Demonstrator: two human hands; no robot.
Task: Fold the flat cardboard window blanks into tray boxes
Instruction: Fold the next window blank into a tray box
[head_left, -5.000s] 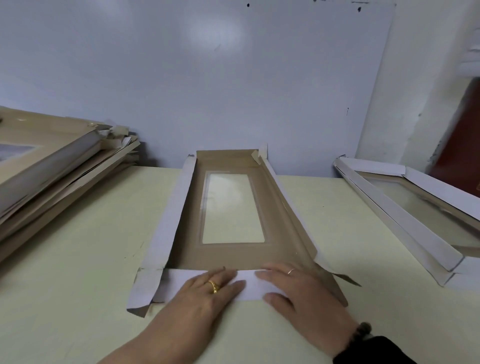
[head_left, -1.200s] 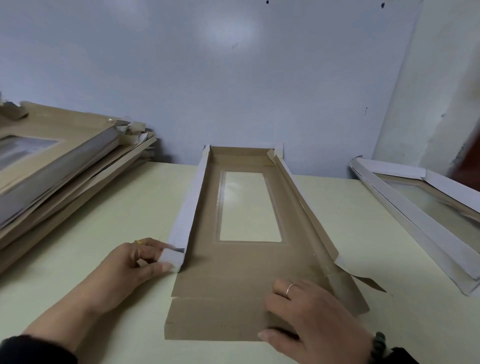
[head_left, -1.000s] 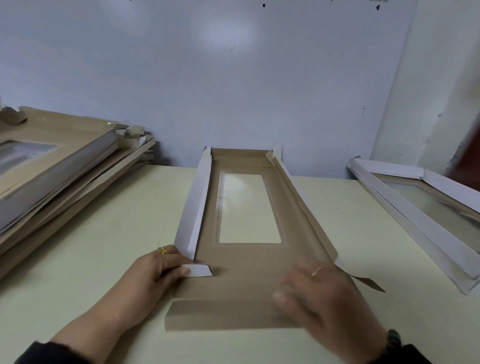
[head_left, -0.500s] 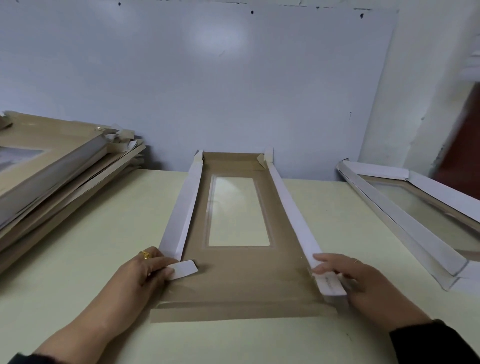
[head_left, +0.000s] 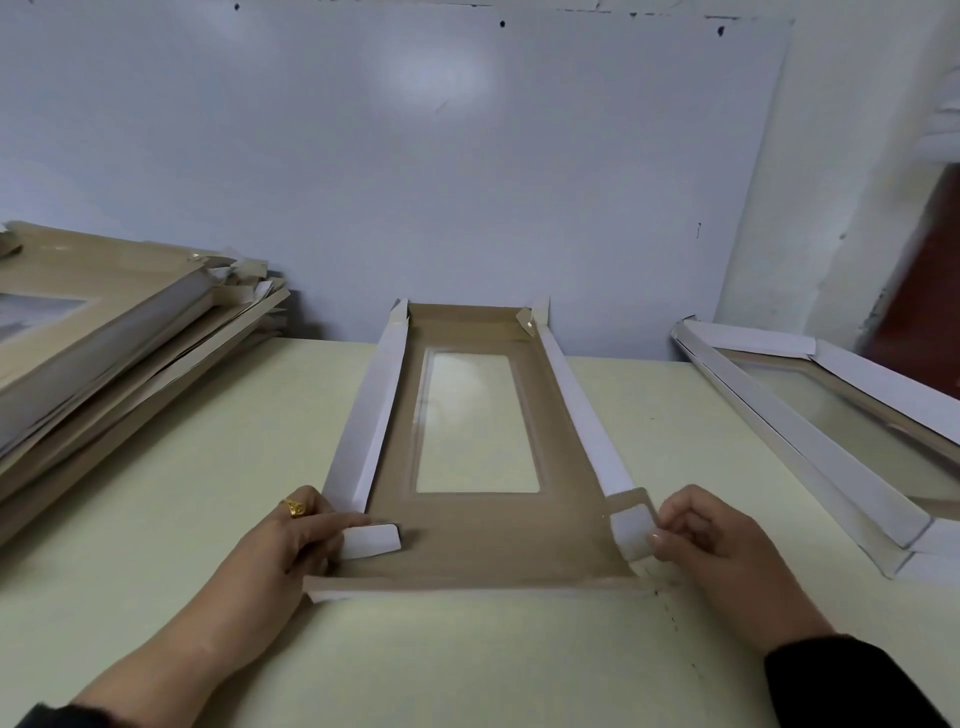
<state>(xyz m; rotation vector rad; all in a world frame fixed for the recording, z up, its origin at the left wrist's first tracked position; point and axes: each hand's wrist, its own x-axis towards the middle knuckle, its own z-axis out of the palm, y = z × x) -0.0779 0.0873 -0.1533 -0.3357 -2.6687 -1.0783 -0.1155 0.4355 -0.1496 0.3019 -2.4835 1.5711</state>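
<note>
One cardboard blank (head_left: 475, 540) lay in the middle of the frame on the pale surface (head_left: 467, 665), its two long white sides folded up and one clear window in its floor. The left hand (head_left: 280, 545) pinched one small white tab (head_left: 371, 540) at the near left corner; the right hand (head_left: 711, 540) pinched the other tab (head_left: 631, 522) at the near right. One stack of blanks (head_left: 104, 353) sat at the left edge, one folded tray (head_left: 831, 431) at the right.

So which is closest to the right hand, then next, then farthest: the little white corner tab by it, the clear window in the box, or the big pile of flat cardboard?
From the right hand:
1. White corner tab, pinched in its fingers.
2. Clear window, middle of the box being folded.
3. Pile of flat blanks, far left of the table.
</note>
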